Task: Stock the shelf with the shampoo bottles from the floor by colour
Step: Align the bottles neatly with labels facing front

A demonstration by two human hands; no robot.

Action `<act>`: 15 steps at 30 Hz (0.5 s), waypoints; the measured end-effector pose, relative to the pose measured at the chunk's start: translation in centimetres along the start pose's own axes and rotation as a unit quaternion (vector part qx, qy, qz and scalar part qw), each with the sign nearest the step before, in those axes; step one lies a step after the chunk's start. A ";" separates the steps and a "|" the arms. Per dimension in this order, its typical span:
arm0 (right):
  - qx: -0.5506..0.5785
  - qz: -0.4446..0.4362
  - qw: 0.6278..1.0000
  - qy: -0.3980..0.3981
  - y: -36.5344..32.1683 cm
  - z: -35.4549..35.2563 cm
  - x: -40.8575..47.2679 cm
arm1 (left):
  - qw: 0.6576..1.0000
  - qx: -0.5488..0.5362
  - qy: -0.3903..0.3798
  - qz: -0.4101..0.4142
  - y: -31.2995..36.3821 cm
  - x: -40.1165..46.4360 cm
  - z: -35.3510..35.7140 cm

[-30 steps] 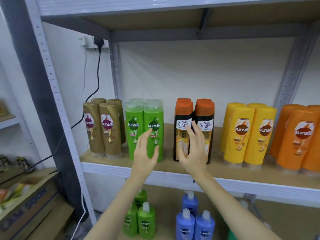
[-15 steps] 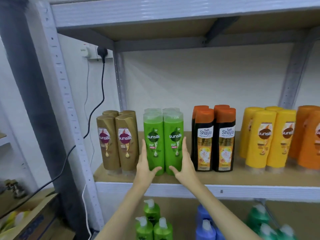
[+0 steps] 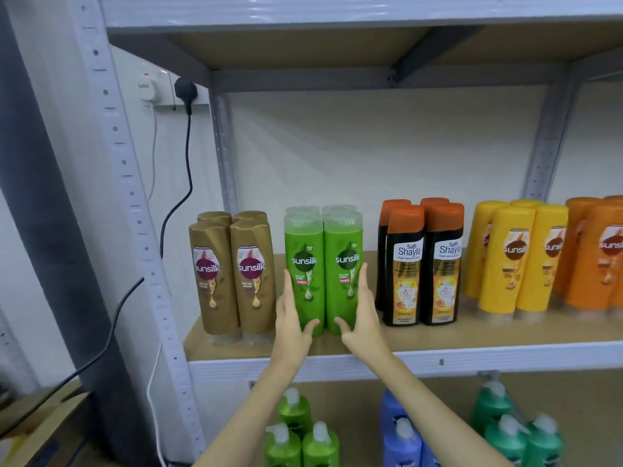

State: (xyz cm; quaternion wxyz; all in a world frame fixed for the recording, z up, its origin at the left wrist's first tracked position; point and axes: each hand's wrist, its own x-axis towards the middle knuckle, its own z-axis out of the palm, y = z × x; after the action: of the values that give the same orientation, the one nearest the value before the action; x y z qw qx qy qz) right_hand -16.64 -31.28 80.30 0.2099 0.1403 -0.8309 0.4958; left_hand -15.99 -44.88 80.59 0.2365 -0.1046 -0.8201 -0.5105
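Hands flank the block of green plastic Sunsilk shampoo bottles [image 3: 323,269] on the brown board shelf [image 3: 472,335]: left hand [image 3: 292,320] flat against its left side, right hand [image 3: 361,315] flat against its right, fingers straight and together, thumbs touching the front bottles low down. Just outside the left fingers stand gold Sunsilk bottles [image 3: 232,273]; just beyond the right fingers, black bottles with orange caps [image 3: 421,264], then yellow bottles [image 3: 519,257]. Below the wrists, green pump bottles [image 3: 300,433] on the lower shelf
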 end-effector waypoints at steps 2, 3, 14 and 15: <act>-0.001 -0.001 1.000 0.006 -0.1 0.3 0.0 | 1.000 -0.002 -0.004 -0.002 0.1 0.0 0.0; 0.000 -0.002 1.000 0.009 -0.2 0.4 0.1 | 1.000 -0.003 -0.006 -0.004 0.1 0.0 0.0; 0.012 -0.003 1.000 0.017 0.3 0.5 0.5 | 1.000 -0.017 -0.008 -0.009 0.4 -0.1 0.2; 0.013 -0.003 1.000 0.017 0.4 0.5 0.5 | 1.000 -0.017 -0.007 -0.010 0.4 -0.1 0.3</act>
State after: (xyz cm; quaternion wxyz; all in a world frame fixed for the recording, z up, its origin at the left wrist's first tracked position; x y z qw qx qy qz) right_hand -17.39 -31.60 80.04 0.2235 0.1370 -0.8204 0.5081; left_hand -15.81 -44.40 80.76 0.2235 -0.1039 -0.8140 -0.5260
